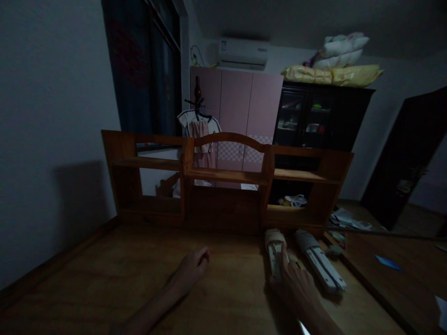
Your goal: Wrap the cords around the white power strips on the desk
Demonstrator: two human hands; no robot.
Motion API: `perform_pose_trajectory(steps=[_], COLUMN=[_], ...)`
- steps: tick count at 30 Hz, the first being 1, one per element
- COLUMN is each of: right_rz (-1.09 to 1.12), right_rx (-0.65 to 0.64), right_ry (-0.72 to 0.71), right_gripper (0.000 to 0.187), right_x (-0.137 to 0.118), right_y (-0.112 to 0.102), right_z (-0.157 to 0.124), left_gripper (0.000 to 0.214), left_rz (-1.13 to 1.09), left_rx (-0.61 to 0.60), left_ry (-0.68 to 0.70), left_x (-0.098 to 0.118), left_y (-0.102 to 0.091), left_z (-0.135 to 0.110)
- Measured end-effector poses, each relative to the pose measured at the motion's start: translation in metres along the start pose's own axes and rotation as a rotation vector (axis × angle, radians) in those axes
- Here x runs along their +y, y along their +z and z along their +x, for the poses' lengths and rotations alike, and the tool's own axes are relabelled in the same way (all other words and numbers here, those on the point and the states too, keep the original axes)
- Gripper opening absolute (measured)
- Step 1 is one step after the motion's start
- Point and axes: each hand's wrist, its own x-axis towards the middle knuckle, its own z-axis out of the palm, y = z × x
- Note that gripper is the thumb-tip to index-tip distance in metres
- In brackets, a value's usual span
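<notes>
My right hand (296, 284) is on a long white power strip (275, 260) with its cord wound round the far end. The index finger lies stretched along the strip's right side, and the thumb is by its near left edge. To the right lies a second white power strip (324, 269), tilted on the desk, a grey cord wrapped about its far end. My left hand (193, 270) rests over the wooden desk top (139, 260), fingers curled in, with nothing visible in them. The dim light hides finer detail.
A wooden shelf unit (226, 176) stands along the desk's far edge. On the right, a lower wooden surface (394, 288) carries a blue card (388, 262). A small grey object (333, 251) sits near the desk's right edge. The wall (52, 139) borders the left side.
</notes>
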Motion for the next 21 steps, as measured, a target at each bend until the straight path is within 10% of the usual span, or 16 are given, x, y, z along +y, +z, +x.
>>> perform_pose_trajectory(steps=[21], right_rz=[0.596], right_rx=[-0.226], right_ry=[-0.333], right_gripper=[0.085], right_x=[-0.065], right_y=[-0.004], right_z=[0.015], left_gripper=[0.034], left_rz=[-0.072], left_rx=[-0.018], left_ry=[-0.046], left_x=[0.008], left_y=[0.001], left_z=[0.002])
